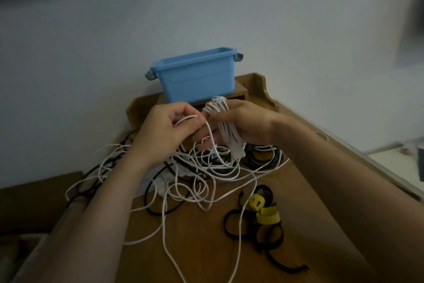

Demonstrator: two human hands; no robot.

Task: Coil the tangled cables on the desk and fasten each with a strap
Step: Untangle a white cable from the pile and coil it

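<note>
My right hand [243, 122] grips a bundle of coiled white cable [226, 126], held upright above the desk. Just to its left, my left hand [165, 126] pinches a loose strand of the same white cable [210, 131], which drops into the tangle below. A heap of tangled white and black cables [195, 168] lies on the wooden desk [206, 248] under both hands. Black straps [269, 234] and yellow straps [267, 214] lie loose at the front right of the desk.
A blue plastic bin [197, 76] stands on a raised wooden shelf at the back of the desk, against the pale wall. The desk has a raised wooden rim [261, 81] along its back and right side. White cable trails off the front edge.
</note>
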